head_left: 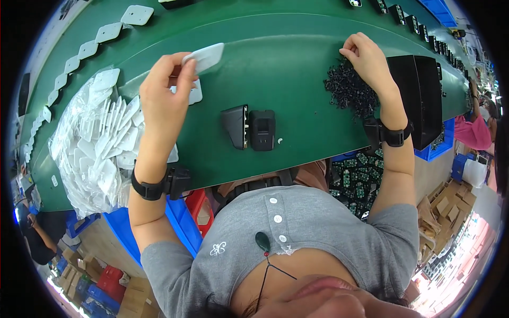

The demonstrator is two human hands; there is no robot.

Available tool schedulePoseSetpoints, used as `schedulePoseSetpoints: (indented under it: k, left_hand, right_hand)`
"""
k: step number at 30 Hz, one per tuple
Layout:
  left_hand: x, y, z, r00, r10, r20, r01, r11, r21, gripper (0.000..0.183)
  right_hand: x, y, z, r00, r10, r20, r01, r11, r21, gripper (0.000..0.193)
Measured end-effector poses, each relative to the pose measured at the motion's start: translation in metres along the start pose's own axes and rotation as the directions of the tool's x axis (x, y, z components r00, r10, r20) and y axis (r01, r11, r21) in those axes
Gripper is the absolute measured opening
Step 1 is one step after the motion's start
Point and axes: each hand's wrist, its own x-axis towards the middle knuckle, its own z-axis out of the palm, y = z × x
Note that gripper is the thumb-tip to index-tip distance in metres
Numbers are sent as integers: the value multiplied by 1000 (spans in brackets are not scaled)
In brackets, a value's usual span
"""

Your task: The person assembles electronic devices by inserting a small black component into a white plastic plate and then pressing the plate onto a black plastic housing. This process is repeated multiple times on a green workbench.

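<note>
My left hand is closed on the edge of a thin white plate with rounded corners, held tilted above the green table. Just below it, partly hidden by the hand, lies another white plate. At the far edge of a pile of small black parts, my right hand has thumb and fingers pinched together. Whatever is between those fingertips is too small to make out. Two black plastic housing pieces rest side by side between my hands, near the table's front edge.
Many white plates fill a clear plastic bag on the left. A row of white plates runs along the far left. A large black box stands right of my right wrist. Green circuit boards lie below the table's edge.
</note>
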Motion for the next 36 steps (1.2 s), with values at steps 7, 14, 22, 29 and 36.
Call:
schedulePoseSetpoints:
  k: [7, 14, 22, 29, 36]
  left_hand:
    - [2, 18, 22, 999, -13, 42, 19, 986, -164, 12]
    - [-4, 8, 29, 991, -90, 98, 109, 972, -208, 14]
    - [-4, 6, 28, 982, -144, 122, 176, 932, -318, 17]
    - [-11, 25, 39, 985, -153, 74, 169, 914, -368, 11]
    - [-12, 27, 48, 977, 214, -17, -215, 974, -71, 16]
  right_hand:
    - [-3, -3, 4, 991, -130, -42, 125, 986, -114, 19]
    - [-19, -21, 1, 1000, 24, 12, -25, 994, 102, 16]
    - [-13, -40, -6, 973, -116, -201, 108, 993, -50, 14]
    - [-5, -105, -1, 957, 119, 264, -284, 192, 940, 12]
    - [3, -158, 18, 959, -55, 277, -277, 12, 961, 11]
